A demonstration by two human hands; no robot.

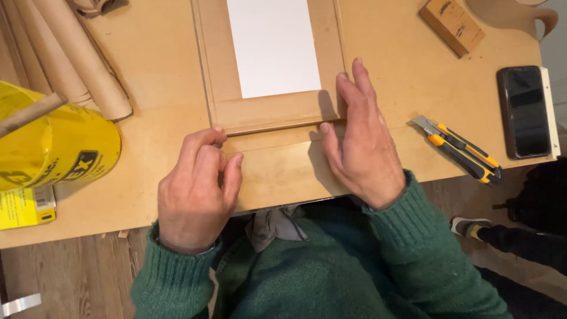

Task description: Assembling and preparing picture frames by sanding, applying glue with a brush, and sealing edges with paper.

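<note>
- Wooden frame, a flat brown board frame with a white panel set in its opening, lies on the workbench just ahead of both hands, its near rail running between them.
- Right hand lies open and flat, fingers together and stretched forward; the fingertips rest on the near right corner of the frame, and the thumb touches the lower edge of the rail. It clamps nothing.
- Left hand is curled loosely, knuckles up, its fingertips touching the near left corner of the frame; whether it pinches anything inside the curl cannot be told.
- Both wrists come out of green knitted sleeves.
- Right of the right hand lies a yellow and black utility knife, and beyond that a dark phone at the bench edge.
- Ahead of the knife sits a small wooden block.
- Left of the left hand stands a yellow can, with brown paper rolls beyond it.
</note>
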